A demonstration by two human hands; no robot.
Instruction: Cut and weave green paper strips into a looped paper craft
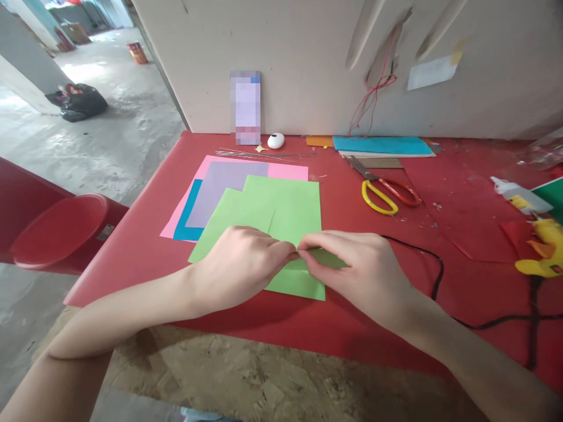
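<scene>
Green paper (288, 205) is spread at the centre of the frame, on the red table (345, 205). Just below the centre, over its near part, a shaded green piece (328, 258) is held between both hands; whether it is separate or a raised fold of the sheet cannot be told. By the left hand (244, 264), thumb and forefinger are pressed together, the piece's left end apparently pinched. By the right hand (369, 266), the tips are closed on the same end, with a narrow gap left behind them where the green is seen. The step in hand is judged to be fine shaping or creasing with the fingertips. For the next move, a light, steady pinch seems to be called for, so that the paper is not crumpled.

Farther off, purple (220, 187), blue (187, 220) and pink sheets (288, 172) are overlapped at centre left. Scissors (373, 177) are laid right of centre, untouched. Beyond the sheets, thin rods (264, 155) are set down, and a phone (245, 108) is propped at upper centre.
</scene>
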